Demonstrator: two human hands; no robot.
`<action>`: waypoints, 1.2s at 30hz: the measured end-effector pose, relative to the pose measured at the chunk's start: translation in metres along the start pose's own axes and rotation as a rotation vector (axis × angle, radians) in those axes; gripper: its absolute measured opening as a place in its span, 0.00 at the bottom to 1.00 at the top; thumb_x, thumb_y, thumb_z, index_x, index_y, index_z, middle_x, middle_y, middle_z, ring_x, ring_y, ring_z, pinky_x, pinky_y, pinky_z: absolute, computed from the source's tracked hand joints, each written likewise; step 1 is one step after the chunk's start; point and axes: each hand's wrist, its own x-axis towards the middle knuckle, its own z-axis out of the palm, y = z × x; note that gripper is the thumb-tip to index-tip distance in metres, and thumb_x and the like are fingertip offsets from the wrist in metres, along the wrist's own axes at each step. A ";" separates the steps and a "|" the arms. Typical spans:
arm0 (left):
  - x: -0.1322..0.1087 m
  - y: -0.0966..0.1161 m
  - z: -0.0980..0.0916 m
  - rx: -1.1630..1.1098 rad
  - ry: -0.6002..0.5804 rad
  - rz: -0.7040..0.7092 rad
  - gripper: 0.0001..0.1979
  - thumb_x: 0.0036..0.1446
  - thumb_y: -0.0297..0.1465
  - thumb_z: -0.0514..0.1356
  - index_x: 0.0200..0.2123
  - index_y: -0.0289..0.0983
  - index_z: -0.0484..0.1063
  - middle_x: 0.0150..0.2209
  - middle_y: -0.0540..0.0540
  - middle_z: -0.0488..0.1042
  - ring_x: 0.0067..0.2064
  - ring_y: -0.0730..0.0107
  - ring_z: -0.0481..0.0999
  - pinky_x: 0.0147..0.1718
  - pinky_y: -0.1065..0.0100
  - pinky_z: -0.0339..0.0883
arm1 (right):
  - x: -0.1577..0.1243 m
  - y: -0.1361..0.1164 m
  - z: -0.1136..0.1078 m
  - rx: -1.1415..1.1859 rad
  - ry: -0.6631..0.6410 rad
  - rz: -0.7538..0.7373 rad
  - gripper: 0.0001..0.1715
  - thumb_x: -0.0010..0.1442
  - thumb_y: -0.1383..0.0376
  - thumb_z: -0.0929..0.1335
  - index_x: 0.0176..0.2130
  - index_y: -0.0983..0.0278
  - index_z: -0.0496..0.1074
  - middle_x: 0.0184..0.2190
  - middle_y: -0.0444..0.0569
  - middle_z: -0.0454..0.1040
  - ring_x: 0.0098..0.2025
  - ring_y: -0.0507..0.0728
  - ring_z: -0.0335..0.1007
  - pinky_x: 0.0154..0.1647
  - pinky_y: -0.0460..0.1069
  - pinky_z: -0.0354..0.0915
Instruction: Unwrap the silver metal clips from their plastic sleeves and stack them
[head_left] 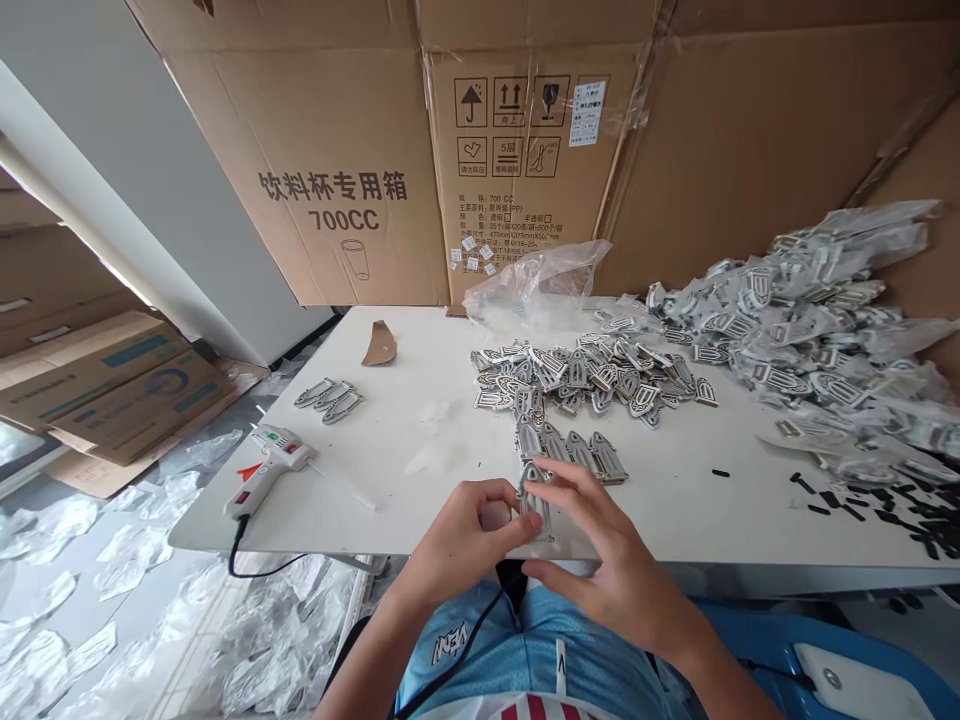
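Near the table's front edge, both hands are at one grey arch-shaped metal piece [537, 510]. My left hand [476, 530] has its thumb on the piece's face and its curled fingers along the left side. The fingers of my right hand [592, 530] are spread, with the upper fingertips at the top of the piece and the thumb held apart below. Just beyond stand several similar grey pieces [577, 455] side by side in a row. Behind them lies a loose pile of such pieces [577, 375].
A white glue gun [274, 468] with a cord lies at the left of the white table [420, 350], near several metal frames [330, 398] and a brown scrap [380, 343]. Bagged pieces [810, 320] and black strips [892, 510] are at the right. Cardboard boxes [337, 120] stand behind.
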 end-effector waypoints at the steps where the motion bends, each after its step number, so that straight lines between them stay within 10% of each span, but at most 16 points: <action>1: 0.000 0.000 0.000 -0.010 -0.012 0.004 0.20 0.64 0.46 0.68 0.30 0.39 0.67 0.22 0.58 0.55 0.26 0.74 0.50 0.25 0.66 0.43 | 0.000 0.000 0.000 0.009 -0.017 0.012 0.32 0.70 0.59 0.75 0.69 0.45 0.69 0.75 0.49 0.63 0.75 0.68 0.64 0.72 0.64 0.70; 15: -0.003 0.005 0.004 0.012 -0.089 0.036 0.21 0.64 0.51 0.69 0.36 0.37 0.77 0.23 0.57 0.58 0.27 0.73 0.53 0.27 0.67 0.46 | 0.005 0.003 -0.020 0.210 -0.047 0.135 0.21 0.63 0.55 0.80 0.54 0.48 0.82 0.70 0.51 0.72 0.71 0.72 0.69 0.70 0.68 0.69; 24: -0.003 0.009 -0.002 -0.154 -0.021 0.059 0.28 0.65 0.57 0.66 0.32 0.37 0.70 0.27 0.53 0.65 0.29 0.73 0.62 0.30 0.69 0.55 | 0.004 0.092 -0.095 0.235 0.286 0.327 0.28 0.56 0.48 0.83 0.51 0.55 0.81 0.70 0.57 0.72 0.47 0.62 0.74 0.52 0.59 0.73; 36: -0.003 0.012 -0.001 -0.154 -0.024 0.042 0.29 0.63 0.59 0.66 0.31 0.39 0.67 0.25 0.55 0.61 0.28 0.72 0.59 0.30 0.69 0.57 | -0.002 0.139 -0.105 0.007 0.092 0.458 0.35 0.54 0.40 0.80 0.53 0.57 0.81 0.70 0.57 0.73 0.37 0.57 0.66 0.43 0.56 0.70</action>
